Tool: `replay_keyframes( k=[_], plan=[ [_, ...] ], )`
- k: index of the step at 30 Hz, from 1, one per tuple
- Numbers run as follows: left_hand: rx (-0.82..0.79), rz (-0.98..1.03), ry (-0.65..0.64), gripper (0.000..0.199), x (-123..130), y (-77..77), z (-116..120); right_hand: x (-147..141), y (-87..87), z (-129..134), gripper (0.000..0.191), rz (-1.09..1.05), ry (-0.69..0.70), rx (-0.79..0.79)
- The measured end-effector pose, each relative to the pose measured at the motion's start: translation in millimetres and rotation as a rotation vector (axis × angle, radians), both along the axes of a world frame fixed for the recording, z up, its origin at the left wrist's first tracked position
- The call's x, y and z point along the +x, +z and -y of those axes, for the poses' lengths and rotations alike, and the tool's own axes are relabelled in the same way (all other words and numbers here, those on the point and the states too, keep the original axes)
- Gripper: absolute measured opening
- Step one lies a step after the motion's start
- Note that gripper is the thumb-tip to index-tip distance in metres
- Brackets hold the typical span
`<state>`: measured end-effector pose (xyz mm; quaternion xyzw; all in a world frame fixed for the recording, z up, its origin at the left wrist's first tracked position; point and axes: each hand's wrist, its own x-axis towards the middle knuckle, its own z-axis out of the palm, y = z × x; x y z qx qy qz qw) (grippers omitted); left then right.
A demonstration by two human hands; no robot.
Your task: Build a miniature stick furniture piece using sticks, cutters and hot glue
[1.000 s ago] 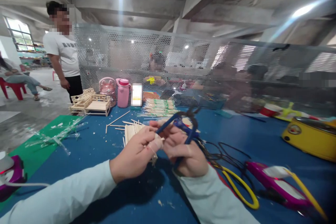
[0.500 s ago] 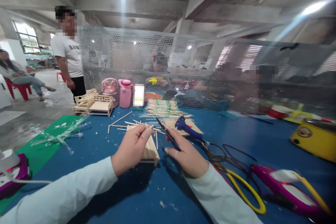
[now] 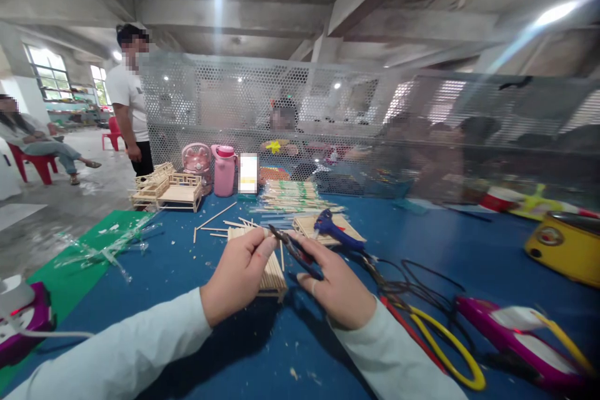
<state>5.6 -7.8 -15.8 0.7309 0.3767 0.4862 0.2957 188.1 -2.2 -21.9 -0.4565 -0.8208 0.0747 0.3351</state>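
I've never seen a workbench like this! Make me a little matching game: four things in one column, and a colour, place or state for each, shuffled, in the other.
Things:
1. Pliers
2. Glue gun
3. Bottle
4. Electric pot

Descriptions:
A. Pink, standing upright near the perforated metal panel
B. Held in the person's right hand
C. Yellow, at the far right of the picture
D. Blue, lying just beyond the right hand

Right pairs: 1-B, 2-D, 3-A, 4-C
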Motion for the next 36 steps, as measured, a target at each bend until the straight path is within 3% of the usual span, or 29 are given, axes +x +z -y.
replay_keyframes(
  k=[9,19,23,25,27,30,33,36],
  plan=[
    [-0.004,0.014,0.004,0.028,0,-0.1,2,-2,4.1,3,0.072,0.017,0.001,-0.077],
    [-0.029,0.016,0.048,0.030,2,-0.2,6,-7,-1.2,-2,0.059,-0.015,0.012,0.084],
    [-0.165,0.059,0.082,0.030,3,0.2,5,-7,-5.7,-6,0.056,0.096,-0.196,0.314],
    [-0.194,0.079,0.089,0.031,3,0.8,4,-8,-6.3,-6,0.057,0.117,-0.270,0.355],
    [-0.119,0.081,0.079,0.030,2,1.3,2,-11,-5.9,-5,0.058,0.052,-0.234,0.314],
    [0.010,0.056,0.046,0.029,0,-1.1,-1,-13,-3.0,-3,0.057,-0.146,-0.040,0.068],
    [-0.049,0.090,0.013,0.031,-2,-8.0,-6,-4,4.6,-4,0.060,-0.292,0.104,-0.190],
    [-0.161,0.155,-0.014,0.033,-6,-12.6,-12,15,13.4,-6,0.065,-0.171,-0.037,-0.302]
  ],
)
